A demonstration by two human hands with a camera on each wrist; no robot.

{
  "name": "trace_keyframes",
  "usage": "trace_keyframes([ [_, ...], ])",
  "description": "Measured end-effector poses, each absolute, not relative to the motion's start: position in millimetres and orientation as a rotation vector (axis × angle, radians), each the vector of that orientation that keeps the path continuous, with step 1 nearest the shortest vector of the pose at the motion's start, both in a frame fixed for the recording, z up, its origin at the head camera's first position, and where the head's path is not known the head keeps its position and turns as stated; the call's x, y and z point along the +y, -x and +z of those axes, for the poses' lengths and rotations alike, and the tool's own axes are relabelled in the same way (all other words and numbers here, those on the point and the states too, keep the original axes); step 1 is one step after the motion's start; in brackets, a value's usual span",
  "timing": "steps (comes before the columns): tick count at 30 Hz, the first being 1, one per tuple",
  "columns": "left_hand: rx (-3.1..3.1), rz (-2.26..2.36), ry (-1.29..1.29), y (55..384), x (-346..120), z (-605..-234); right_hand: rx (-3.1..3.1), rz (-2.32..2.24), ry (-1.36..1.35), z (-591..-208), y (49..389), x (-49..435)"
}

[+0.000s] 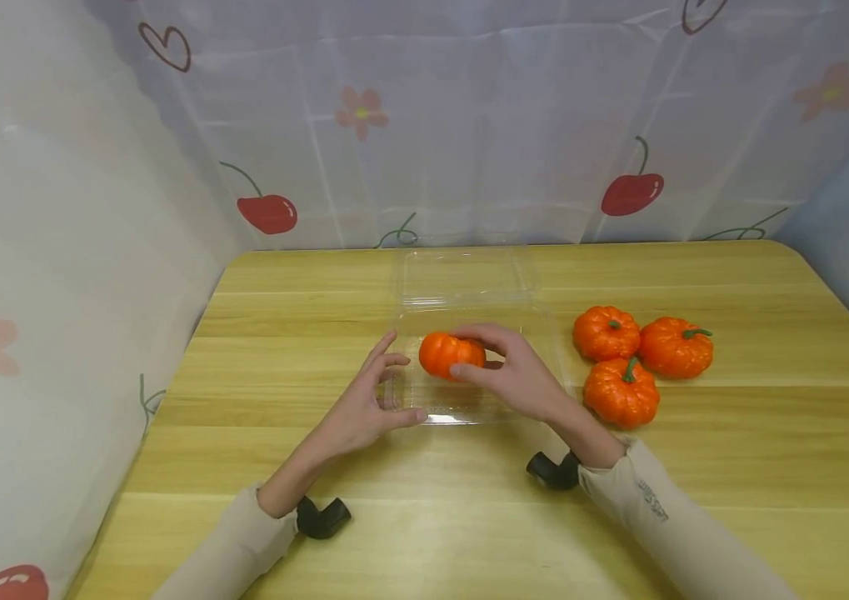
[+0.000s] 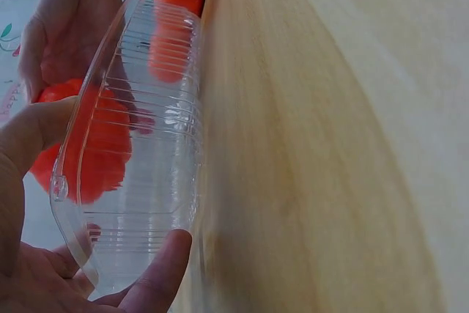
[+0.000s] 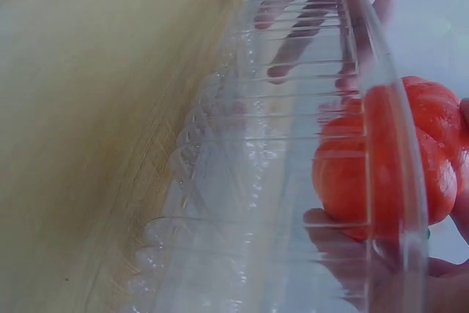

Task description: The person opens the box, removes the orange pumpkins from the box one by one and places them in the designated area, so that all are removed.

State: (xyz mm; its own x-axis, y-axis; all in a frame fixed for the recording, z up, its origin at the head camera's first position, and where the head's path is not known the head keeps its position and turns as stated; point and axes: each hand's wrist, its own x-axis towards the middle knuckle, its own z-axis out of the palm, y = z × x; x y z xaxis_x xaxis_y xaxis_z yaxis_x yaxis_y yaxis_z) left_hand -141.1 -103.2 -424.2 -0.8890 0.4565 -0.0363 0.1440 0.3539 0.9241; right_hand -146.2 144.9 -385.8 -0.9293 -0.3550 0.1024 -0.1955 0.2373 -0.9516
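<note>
A clear plastic clamshell box (image 1: 435, 415) stands on the table, its lid (image 1: 461, 273) folded back away from me. My right hand (image 1: 517, 371) holds a small orange pumpkin (image 1: 441, 356) between thumb and fingers. In the right wrist view this pumpkin (image 3: 432, 159) shows partly above the rim and partly through the clear wall, apart from the box floor. Spread around the box's front left corner is my left hand (image 1: 360, 412), with the thumb near the front rim. One of its fingers (image 2: 161, 269) lies low by the outer wall in the left wrist view.
Right of the box, three more orange pumpkins with green stems sit close together: one at the back (image 1: 604, 333), one at the right (image 1: 677, 347) and one in front (image 1: 622, 393). A patterned curtain (image 1: 469, 125) hangs behind the wooden table (image 1: 431, 542). Black wrist-worn pieces (image 1: 322, 518) show below both hands.
</note>
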Motion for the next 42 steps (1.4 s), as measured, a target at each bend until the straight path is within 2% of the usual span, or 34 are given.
trace_keyframes([
  [15,2.315,1.563,-0.499,139.2,-101.8,-422.3,2.429,-1.747,0.612,-380.7,122.9,158.3],
  [30,2.291,1.602,-0.509,138.1,-103.3,-425.0,2.516,-1.760,0.525,-370.8,101.5,182.6],
  [42,2.294,1.588,-0.507,139.3,-102.5,-424.4,2.619,-1.739,0.568,-367.8,89.0,206.7],
])
